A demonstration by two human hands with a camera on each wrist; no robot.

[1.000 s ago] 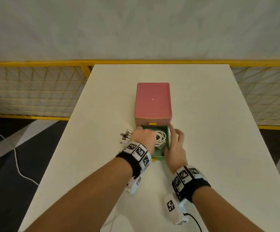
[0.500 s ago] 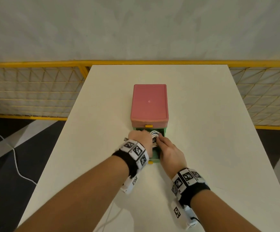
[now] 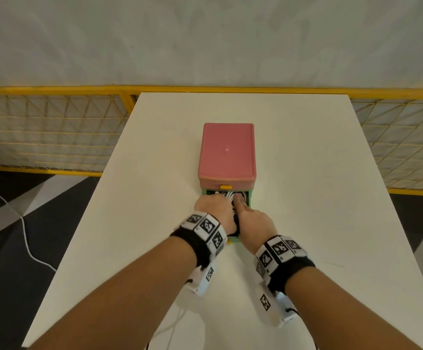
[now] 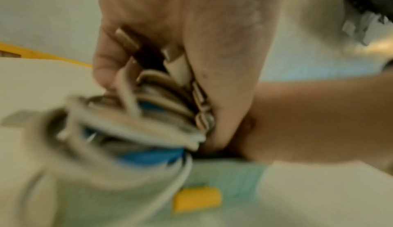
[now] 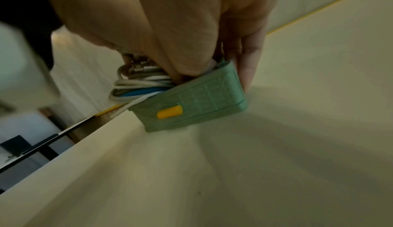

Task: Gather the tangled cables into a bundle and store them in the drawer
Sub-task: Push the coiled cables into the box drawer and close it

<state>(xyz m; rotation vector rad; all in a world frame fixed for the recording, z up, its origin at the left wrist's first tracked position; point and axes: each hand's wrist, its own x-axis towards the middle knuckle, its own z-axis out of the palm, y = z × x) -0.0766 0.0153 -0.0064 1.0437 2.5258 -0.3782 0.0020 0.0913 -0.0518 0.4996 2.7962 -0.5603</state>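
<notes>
Your left hand (image 3: 214,210) curls its fingers round coiled white-and-blue cables (image 5: 138,82); fingers of your right hand (image 3: 253,222) press them into the ribbed green drawer (image 5: 197,99).

A white table (image 3: 306,173) was seen, and a pink box (image 3: 226,152) was set directly on it — near the middle. Its green drawer (image 5: 197,99), marked by a yellow tab (image 5: 169,112), was drawn out toward the near edge and rested on the tabletop.
</notes>
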